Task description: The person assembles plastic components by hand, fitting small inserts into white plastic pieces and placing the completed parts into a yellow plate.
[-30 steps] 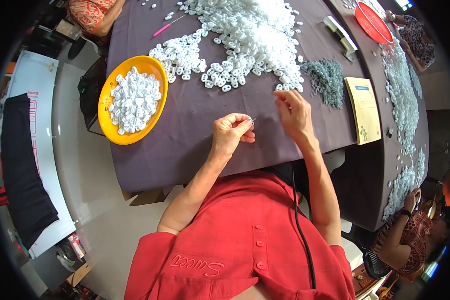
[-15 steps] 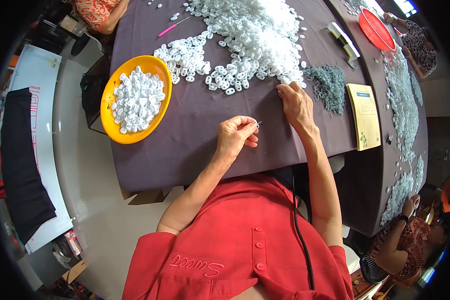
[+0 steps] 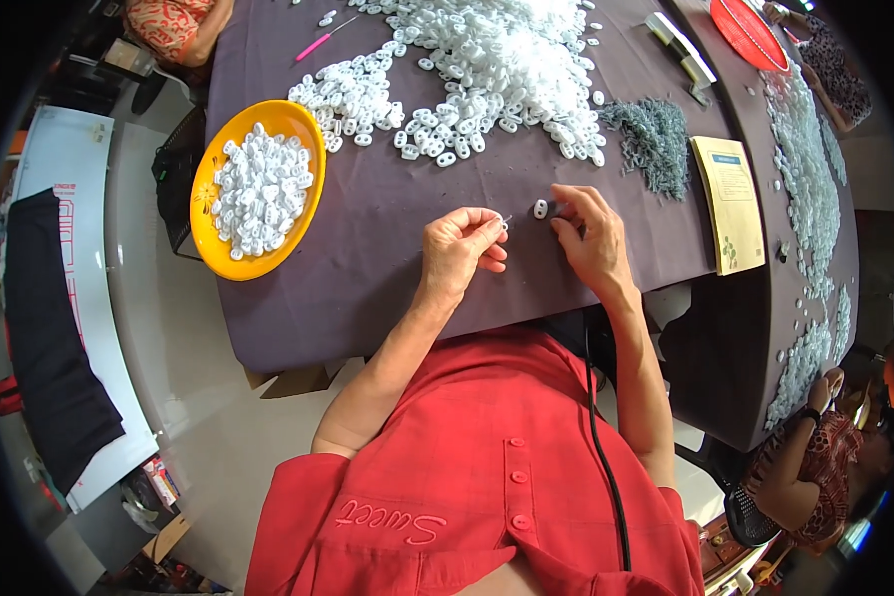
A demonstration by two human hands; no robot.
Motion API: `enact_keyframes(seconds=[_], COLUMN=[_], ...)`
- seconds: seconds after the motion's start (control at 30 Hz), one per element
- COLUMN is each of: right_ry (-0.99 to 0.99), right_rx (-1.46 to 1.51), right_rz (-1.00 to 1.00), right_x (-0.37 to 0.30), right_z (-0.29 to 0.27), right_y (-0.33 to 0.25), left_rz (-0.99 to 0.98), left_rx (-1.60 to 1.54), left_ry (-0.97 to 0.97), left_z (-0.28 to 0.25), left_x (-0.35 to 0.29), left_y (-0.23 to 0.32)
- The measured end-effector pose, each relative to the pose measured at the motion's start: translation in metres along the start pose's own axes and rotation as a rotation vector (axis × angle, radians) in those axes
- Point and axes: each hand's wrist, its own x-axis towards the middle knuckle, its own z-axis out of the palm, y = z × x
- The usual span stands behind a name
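Pinching small white piece (image 3: 504, 225), perhaps plastic: left hand (image 3: 458, 250); right hand (image 3: 594, 241) half-spread beside two-holed oval (image 3: 540, 209).

Raised, stitched red script is running across the chest of the red shirt (image 3: 467, 437) — one short word. Large red characters are marching down the white panel (image 3: 94, 258), with a black cloth (image 3: 60, 343) lying over part of it. The yellow booklet (image 3: 728, 206) is carrying a dark heading bar and fine lines below — too small to read. A small carton (image 3: 161, 480) is showing blurred print.
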Motion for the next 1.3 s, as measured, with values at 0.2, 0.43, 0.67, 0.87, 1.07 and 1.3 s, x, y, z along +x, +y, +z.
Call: enact_keyframes(seconds=[0.2, 0.43, 0.67, 0.87, 1.07, 1.3], right_ry=[0.105, 0.169, 0.144, 0.020, 0.036, 0.033], right_rx=[-0.225, -0.413, -0.211, 0.751, 0.854, 0.845], right_rz=[0.106, 0.027, -0.009, 0.588, 0.610, 0.586], right_x=[-0.008, 0.000, 0.002, -0.003, -0.004, -0.005], right_z=[0.011, 0.026, 0.026, 0.020, 0.021, 0.023], right_y=[-0.006, -0.010, -0.004, -0.010, -0.012, -0.014], left_rz=[-0.010, 0.002, 0.000, 0.012, 0.006, 0.023], left_rx=[0.032, 0.053, 0.073, 0.040, 0.052, 0.085], left_ry=[0.003, 0.010, 0.010, 0.011, 0.011, 0.014], left_z=[0.001, 0.003, 0.005, 0.007, 0.009, 0.011], left_x=[0.001, -0.001, -0.001, 0.000, 0.003, 0.002], left_y=[0.000, 0.000, 0.002, -0.001, -0.001, 0.001])
